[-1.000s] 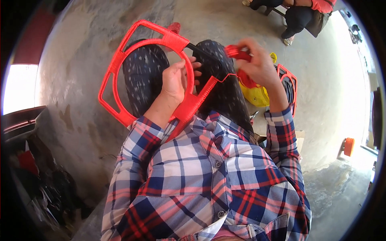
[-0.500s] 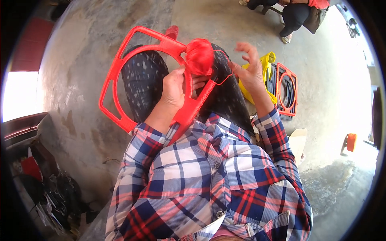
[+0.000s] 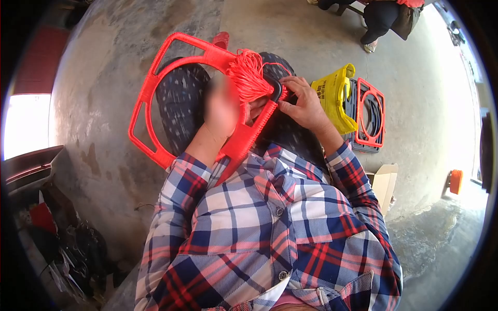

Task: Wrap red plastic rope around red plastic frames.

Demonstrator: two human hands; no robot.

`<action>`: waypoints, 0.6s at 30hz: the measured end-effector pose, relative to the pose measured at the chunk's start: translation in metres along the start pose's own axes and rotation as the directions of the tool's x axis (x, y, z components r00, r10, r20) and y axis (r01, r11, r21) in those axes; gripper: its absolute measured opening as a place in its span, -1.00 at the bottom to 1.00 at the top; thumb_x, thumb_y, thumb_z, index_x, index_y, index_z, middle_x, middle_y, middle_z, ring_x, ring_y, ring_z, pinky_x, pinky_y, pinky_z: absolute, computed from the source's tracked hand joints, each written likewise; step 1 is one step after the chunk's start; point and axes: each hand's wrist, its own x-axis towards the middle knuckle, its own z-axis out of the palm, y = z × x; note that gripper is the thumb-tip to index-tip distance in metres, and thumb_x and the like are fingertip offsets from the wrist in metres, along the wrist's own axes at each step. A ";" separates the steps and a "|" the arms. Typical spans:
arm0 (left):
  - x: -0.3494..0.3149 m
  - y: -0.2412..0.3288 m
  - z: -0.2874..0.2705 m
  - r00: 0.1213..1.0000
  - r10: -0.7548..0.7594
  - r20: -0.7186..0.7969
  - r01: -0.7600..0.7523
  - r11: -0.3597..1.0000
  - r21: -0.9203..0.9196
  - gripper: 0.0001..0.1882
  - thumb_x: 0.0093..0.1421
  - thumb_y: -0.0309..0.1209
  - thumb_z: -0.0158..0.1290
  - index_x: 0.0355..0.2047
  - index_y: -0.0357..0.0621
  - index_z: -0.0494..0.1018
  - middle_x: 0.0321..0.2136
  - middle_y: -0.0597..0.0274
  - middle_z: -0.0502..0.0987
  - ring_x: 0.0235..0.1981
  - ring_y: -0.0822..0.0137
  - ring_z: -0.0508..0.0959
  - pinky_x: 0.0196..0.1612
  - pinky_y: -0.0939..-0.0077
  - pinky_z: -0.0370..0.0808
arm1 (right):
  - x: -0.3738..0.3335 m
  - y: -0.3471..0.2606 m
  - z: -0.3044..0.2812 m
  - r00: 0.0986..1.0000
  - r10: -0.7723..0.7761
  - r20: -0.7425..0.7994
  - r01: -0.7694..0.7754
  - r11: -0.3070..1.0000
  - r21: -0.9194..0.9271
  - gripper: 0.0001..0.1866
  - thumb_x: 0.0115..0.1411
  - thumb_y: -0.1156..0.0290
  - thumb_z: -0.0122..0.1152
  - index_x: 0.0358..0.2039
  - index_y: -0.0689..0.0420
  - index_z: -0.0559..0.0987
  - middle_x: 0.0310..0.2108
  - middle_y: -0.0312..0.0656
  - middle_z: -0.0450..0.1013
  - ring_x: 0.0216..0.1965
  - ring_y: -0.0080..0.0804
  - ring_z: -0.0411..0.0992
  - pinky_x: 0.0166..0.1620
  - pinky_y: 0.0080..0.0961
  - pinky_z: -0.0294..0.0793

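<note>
A flat frame (image 3: 150,122) with a round opening, wrapped in red cord, rests across my lap. One short stretch of its rim shows bare black (image 3: 276,89). My left hand (image 3: 222,115), partly blurred, is closed around the frame's inner rim, some of its fingers passing beneath a loose bundle of red cord (image 3: 248,75). Close to the bare black stretch, my right hand (image 3: 308,106) has thumb and fingers curled in at the rim, pinching the cord. A thin loop of cord (image 3: 280,64) runs from the bundle towards those fingers.
To my right a yellow bag (image 3: 334,98) leans by a stack of black frames (image 3: 367,149), topped by a red-wrapped one (image 3: 383,101). An open cardboard box (image 3: 384,184) stands nearer. Another person sits at the far right (image 3: 381,23). Scrap (image 3: 67,254) lies at the lower left.
My right hand has come in from the right, with its fingers spread before, to the frame's rim. The cord bundle, blurred earlier, now shows separate strands and the bare black stretch is visible.
</note>
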 end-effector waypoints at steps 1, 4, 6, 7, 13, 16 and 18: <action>0.000 0.001 -0.004 1.000 0.000 0.000 0.000 1.000 0.000 -0.38 0.17 -0.15 -0.17 0.09 -0.43 0.29 0.07 -0.28 0.37 0.11 -0.11 0.39 0.21 0.01 0.31 | -0.001 0.000 0.002 0.999 0.009 -0.044 -0.009 1.000 -0.018 -0.56 -0.08 0.36 0.22 -0.16 0.29 0.51 0.02 0.00 0.40 -0.01 -0.07 0.37 0.12 -0.33 0.30; 0.001 0.003 -0.006 0.995 -0.016 0.095 0.027 0.994 -0.109 -0.42 0.14 -0.23 -0.16 0.09 -0.42 0.29 0.04 -0.24 0.41 0.08 -0.05 0.43 0.15 0.04 0.38 | -0.006 0.016 0.003 0.952 0.182 -0.246 -0.095 0.940 0.328 -0.62 -0.11 0.47 0.20 -0.20 0.27 0.51 -0.01 -0.06 0.43 -0.03 -0.12 0.40 0.09 -0.33 0.35; -0.001 0.002 0.000 0.993 0.029 -0.113 -0.015 0.992 0.124 -0.44 0.11 -0.28 -0.15 0.07 -0.42 0.31 0.00 -0.19 0.45 0.00 0.00 0.49 0.05 0.11 0.47 | -0.016 0.011 -0.016 0.896 0.390 -0.212 -0.163 0.733 0.660 -0.66 -0.08 0.46 0.12 -0.23 0.25 0.49 -0.09 -0.06 0.45 -0.04 -0.14 0.40 0.11 -0.24 0.34; -0.001 0.001 -0.002 0.993 0.041 -0.114 -0.027 0.993 0.115 -0.44 0.11 -0.28 -0.15 0.07 -0.42 0.31 0.00 -0.19 0.45 0.00 0.00 0.49 0.05 0.11 0.47 | -0.018 0.004 -0.028 0.887 0.427 -0.178 -0.061 0.490 0.869 -0.67 -0.06 0.42 0.07 -0.23 0.25 0.48 -0.14 -0.04 0.45 -0.05 -0.13 0.39 0.11 -0.19 0.33; 0.001 0.005 -0.005 0.974 -0.133 -0.184 0.169 0.967 0.193 -0.50 0.13 -0.29 -0.12 -0.03 -0.46 0.41 -0.14 -0.21 0.53 -0.21 0.00 0.60 -0.10 0.24 0.57 | -0.067 0.009 -0.119 0.906 0.351 -0.236 0.216 0.096 0.972 -0.67 0.09 0.24 -0.01 -0.19 0.18 0.40 -0.48 -0.24 0.28 -0.38 -0.37 0.30 -0.05 -0.18 0.37; 0.001 0.009 0.003 0.947 -0.274 -0.167 0.301 0.938 0.170 -0.52 0.14 -0.30 -0.10 -0.06 -0.46 0.44 -0.20 -0.25 0.55 -0.27 -0.04 0.61 -0.16 0.20 0.59 | -0.070 0.018 -0.130 0.857 0.417 -0.304 0.271 0.136 0.953 -0.74 0.17 0.26 0.02 -0.25 0.18 0.42 -0.50 -0.24 0.31 -0.40 -0.40 0.32 -0.25 -0.37 0.43; 0.003 0.007 0.001 0.945 -0.288 -0.155 0.312 0.936 0.163 -0.53 0.14 -0.30 -0.08 -0.06 -0.47 0.44 -0.20 -0.29 0.54 -0.29 -0.08 0.61 -0.20 0.15 0.59 | -0.068 0.035 -0.112 0.731 0.559 -0.391 0.017 0.558 0.830 -0.75 0.16 0.32 0.13 -0.21 0.20 0.45 -0.42 -0.21 0.38 -0.37 -0.42 0.38 -0.24 -0.40 0.45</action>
